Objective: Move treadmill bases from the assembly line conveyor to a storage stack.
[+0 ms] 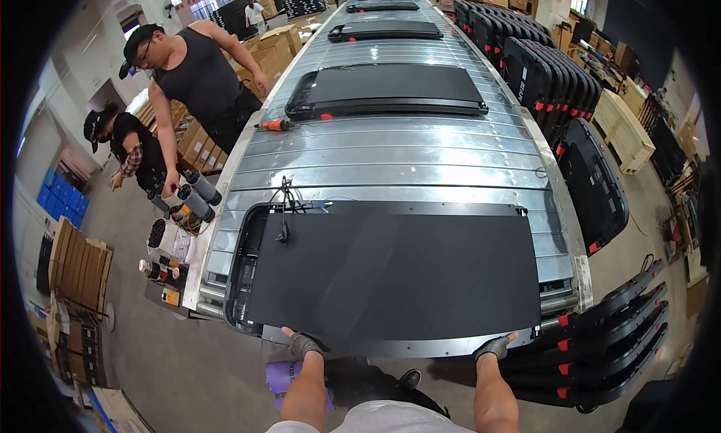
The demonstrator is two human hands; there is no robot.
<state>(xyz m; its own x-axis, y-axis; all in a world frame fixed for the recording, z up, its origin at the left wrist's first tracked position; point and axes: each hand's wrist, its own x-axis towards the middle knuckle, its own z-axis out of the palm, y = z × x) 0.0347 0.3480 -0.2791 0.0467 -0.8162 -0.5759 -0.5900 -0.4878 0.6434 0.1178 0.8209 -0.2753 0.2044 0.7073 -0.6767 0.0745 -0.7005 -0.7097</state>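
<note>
A: In the head view, what lies before the person?
B: A big black board [405, 275] at the near end of a long metal table [368, 159].
A: How does it look?
B: Flat, rectangular, smooth and dull, with a paler, slanting sheen across the middle. Narrow strips with small holes show along its far and near sides.
A: And its left end?
B: A black frame [237, 301] with rounded corners juts out there. Near the far left corner a black cord [286, 195] lies bunched, its plug [282, 236] resting on the board.
A: What are the hands doing?
B: The left hand [304, 345] grasps the board's near side toward the left, thumb on top. The right hand [493, 347] grasps that side near the right corner, thumb on top too. Fingers underneath are hidden. Both wear dark gloves [307, 347] that leave the thumb tips bare.
A: Anything farther up?
B: Similar black panels [398, 87] in a row, plus an orange-and-black tool [276, 125] near the table's left edge.
</note>
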